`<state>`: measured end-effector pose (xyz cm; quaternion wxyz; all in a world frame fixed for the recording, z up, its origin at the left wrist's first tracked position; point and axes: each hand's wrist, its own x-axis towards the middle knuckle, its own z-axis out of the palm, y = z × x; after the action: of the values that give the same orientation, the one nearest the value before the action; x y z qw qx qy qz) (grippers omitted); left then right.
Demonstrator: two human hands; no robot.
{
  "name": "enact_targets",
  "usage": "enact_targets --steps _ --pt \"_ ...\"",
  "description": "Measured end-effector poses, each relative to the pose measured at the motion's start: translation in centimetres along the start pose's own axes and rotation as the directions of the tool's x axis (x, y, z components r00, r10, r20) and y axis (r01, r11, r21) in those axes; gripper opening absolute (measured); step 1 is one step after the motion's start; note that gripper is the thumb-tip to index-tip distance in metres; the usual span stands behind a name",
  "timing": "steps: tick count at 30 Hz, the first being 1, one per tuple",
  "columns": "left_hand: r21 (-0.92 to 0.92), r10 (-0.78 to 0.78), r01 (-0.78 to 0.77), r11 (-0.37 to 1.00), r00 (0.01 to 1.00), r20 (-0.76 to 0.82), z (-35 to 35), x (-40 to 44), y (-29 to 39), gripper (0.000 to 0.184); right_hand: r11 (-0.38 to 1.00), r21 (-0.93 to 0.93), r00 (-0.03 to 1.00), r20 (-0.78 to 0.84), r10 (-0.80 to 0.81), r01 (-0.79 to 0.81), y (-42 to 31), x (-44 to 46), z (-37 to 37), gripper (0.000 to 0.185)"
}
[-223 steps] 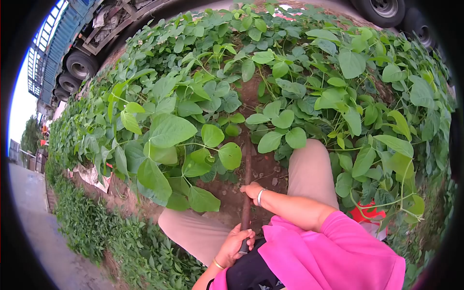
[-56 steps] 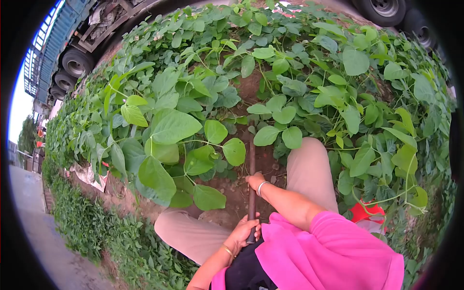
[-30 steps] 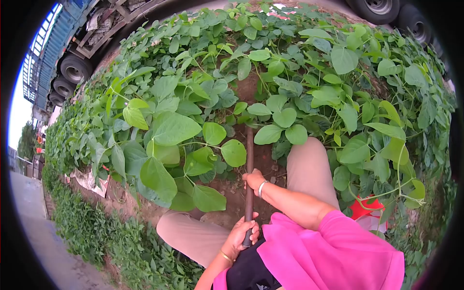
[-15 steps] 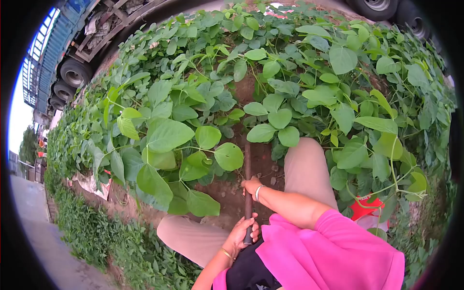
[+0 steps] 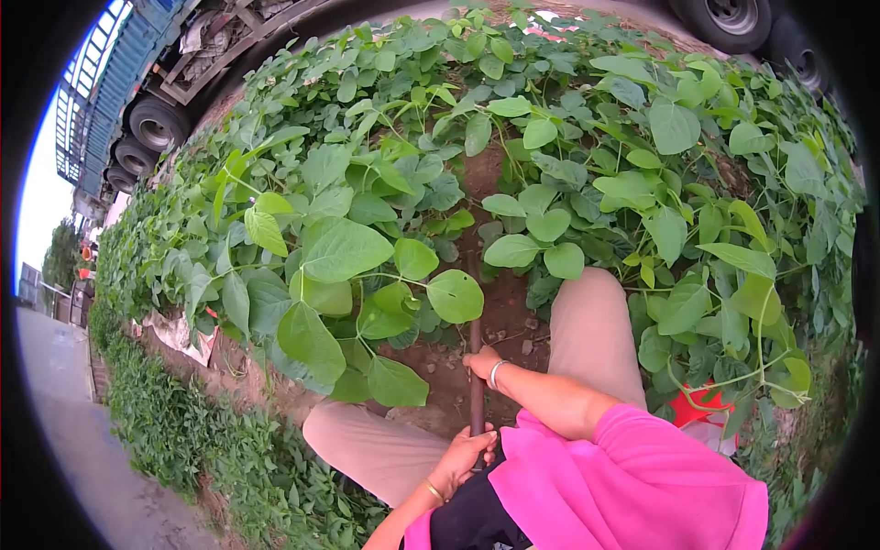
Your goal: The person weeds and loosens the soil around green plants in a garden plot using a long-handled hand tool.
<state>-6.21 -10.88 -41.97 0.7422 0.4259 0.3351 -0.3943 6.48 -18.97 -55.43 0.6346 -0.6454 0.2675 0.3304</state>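
Observation:
A long, dark brown round tool handle (image 5: 477, 403) runs from my waist forward between my knees. My right hand (image 5: 482, 363) is wrapped round it farther out, with a silver bracelet on the wrist. Close to my body my left hand (image 5: 466, 456) closes round the rear of the handle, below a gold-coloured bangle. The far end disappears among the leaves, so the tool's head is hidden. Just left of the handle hang broad green leaves (image 5: 455, 296) of a bean-like plant. Bare brown soil (image 5: 440, 376) shows beneath the handle.
Dense leafy plants (image 5: 669, 124) spread ahead and on both sides. A blue truck (image 5: 137, 69) stands at the upper left, with large wheels (image 5: 729, 18) at the upper right. A red and white item (image 5: 698, 403) lies beside my right knee. Paved road (image 5: 64, 440) runs along the left.
The view has shifted, so the plants and truck sit farther right and slightly lower. Both hands keep hold of the handle; its rear end, visible before, is now mostly hidden near my shirt.

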Motion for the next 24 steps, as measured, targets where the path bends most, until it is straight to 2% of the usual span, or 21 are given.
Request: enact_targets --steps 1,3,4,7,9,10,12,13,16,17,18,19,20,22,24 --pt "-0.024 -0.008 0.009 1.0 0.999 0.031 -0.2 -0.1 -0.1 0.021 1.0 -0.003 1.0 0.007 0.0 0.0 -0.3 -0.6 0.2 0.021" --pt "-0.079 0.012 -0.005 0.997 0.996 0.088 -0.4 -0.3 -0.2 0.023 0.972 0.155 0.981 0.112 0.16 -0.176 -1.8 -2.3 -0.2 0.018" --pt "-0.08 0.015 -0.008 0.997 0.996 0.09 -0.4 -0.3 -0.1 0.023 0.973 0.153 0.981 0.111 0.157 -0.173 -2.3 -2.3 -0.4 0.018" --pt "0.0 0.063 -0.063 0.998 0.995 0.084 0.3 -0.8 0.2 0.026 0.976 0.215 0.998 0.049 0.033 -0.043 -4.5 -4.0 -1.3 0.015" --pt "0.131 0.219 -0.223 0.966 0.975 0.045 0.8 -0.8 0.7 0.029 0.961 0.238 0.988 0.025 -0.155 0.144 -6.0 -3.7 -1.5 0.013" --pt "0.119 0.216 -0.22 0.968 0.975 0.045 0.9 -0.3 0.9 0.029 0.964 0.228 0.989 0.025 -0.149 0.139 -7.0 -3.9 -1.6 0.013" --pt "0.249 0.31 -0.312 0.917 0.95 0.048 1.0 0.4 1.5 0.029 0.848 0.349 0.904 0.012 -0.428 0.397 -8.7 -4.4 -1.7 0.019" --pt "0.279 0.332 -0.329 0.902 0.942 0.038 1.1 0.6 1.7 0.029 0.849 0.348 0.903 0.013 -0.429 0.398 -8.7 -4.2 -1.5 0.019" --pt "0.231 0.244 -0.24 0.943 0.97 0.014 0.8 0.0 1.9 0.026 0.865 0.336 0.916 0.018 -0.4 0.371 -7.2 -3.1 -1.1 0.019" --pt "0.232 0.243 -0.239 0.943 0.97 0.014 0.5 0.1 1.5 0.026 0.932 0.301 0.974 0.037 -0.222 0.201 -6.0 -2.9 -1.0 0.015" --pt "0.189 0.134 -0.129 0.973 0.991 -0.011 -0.1 0.4 1.0 0.024 0.964 0.264 0.998 0.049 -0.034 0.02 -4.5 -2.6 -0.9 0.012" --pt "0.142 0.021 -0.016 0.99 0.999 -0.031 -0.4 0.6 0.7 0.021 0.965 0.255 0.997 0.066 0.05 -0.065 -2.1 -1.7 -0.6 0.012" --pt "0.144 0.017 -0.012 0.99 0.999 -0.035 -0.6 0.5 0.6 0.021 0.958 0.245 0.988 0.083 0.133 -0.15 -0.5 -1.0 -0.4 0.012" --pt "0.013 0.009 -0.01 1.0 0.999 0.043 -0.8 -0.1 0.4 0.019 0.939 0.294 0.984 0.062 0.169 -0.18 -0.8 -1.5 -0.1 0.012" --pt "0.001 0.015 -0.015 1.0 0.999 0.045 -0.4 -0.3 0.8 0.021 0.944 0.274 0.981 0.101 0.163 -0.185 -2.0 -1.3 -0.5 0.011"
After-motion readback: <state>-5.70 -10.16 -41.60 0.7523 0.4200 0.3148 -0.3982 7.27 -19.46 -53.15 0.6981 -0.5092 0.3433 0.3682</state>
